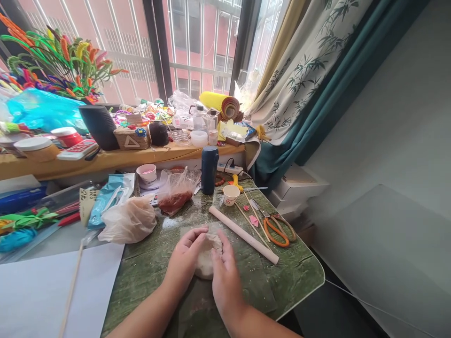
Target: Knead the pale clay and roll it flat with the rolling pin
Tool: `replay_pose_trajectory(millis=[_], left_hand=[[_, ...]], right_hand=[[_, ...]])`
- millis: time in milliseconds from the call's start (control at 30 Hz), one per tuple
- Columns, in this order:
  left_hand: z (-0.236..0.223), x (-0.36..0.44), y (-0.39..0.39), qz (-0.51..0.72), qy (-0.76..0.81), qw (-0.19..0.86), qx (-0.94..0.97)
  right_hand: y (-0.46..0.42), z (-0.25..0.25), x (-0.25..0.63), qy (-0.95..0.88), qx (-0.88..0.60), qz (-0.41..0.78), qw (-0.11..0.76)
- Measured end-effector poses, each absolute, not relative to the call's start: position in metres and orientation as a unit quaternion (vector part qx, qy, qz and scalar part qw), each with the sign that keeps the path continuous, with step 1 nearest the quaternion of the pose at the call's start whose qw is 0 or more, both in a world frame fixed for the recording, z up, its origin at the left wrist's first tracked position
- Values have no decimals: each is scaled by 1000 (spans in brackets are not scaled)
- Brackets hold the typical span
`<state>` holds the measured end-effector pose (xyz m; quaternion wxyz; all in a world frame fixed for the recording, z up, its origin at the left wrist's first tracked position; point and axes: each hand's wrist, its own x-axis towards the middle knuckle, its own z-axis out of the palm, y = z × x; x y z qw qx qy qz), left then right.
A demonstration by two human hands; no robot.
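Note:
A pale, off-white lump of clay or dough (205, 265) lies on a clear sheet (253, 286) over the green tabletop. My left hand (186, 257) curves around its left side, thumb and fingers pressed on its upper part. From the right, my right hand (227, 274) grips it with the thumb on top and the fingers along the far side. The lump's upper edge looks uneven and cracked. Just beyond my right hand, a pale rolling pin (243, 234) lies slantwise. White powder dusts the table around the sheet.
Right of the rolling pin lie thin sticks and orange-handled scissors (278, 232). Behind stand a paper cup (231, 195), a dark blue bottle (209, 170) and a bag of reddish-brown material (176, 195). A crumpled plastic bag (128, 220) and white paper (59, 286) lie left.

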<state>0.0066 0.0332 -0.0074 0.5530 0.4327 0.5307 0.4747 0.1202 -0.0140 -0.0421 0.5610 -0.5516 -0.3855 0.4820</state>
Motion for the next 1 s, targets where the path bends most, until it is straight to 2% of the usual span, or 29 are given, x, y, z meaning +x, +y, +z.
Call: replay_pose_trajectory(millis=[133, 267, 400, 533, 600, 700, 767, 900, 1000], left_hand=[[3, 1, 36, 522, 499, 600, 344], [21, -3, 43, 618, 389, 623, 280], [26, 1, 41, 649, 324, 630, 276], [6, 11, 29, 591, 346, 662, 303], [-6, 13, 25, 548, 402, 647, 346], [-18, 7, 26, 463, 493, 545, 495], [-21, -3, 30, 406, 497, 461, 613], [-18, -24, 40, 260, 416, 411, 769], [-17, -28, 42, 220, 412, 358, 809]], right_hand=[[-11, -27, 119, -396, -489, 502, 594], [21, 8, 131, -358, -414, 550, 630], [50, 24, 147, -269, -377, 649, 604], [41, 1, 155, -262, -415, 646, 585], [30, -14, 158, -283, -441, 632, 571], [20, -27, 162, -331, -450, 618, 552], [18, -28, 168, -374, -455, 595, 547], [17, -34, 185, -457, -470, 536, 531], [13, -43, 195, -488, -461, 529, 520]])
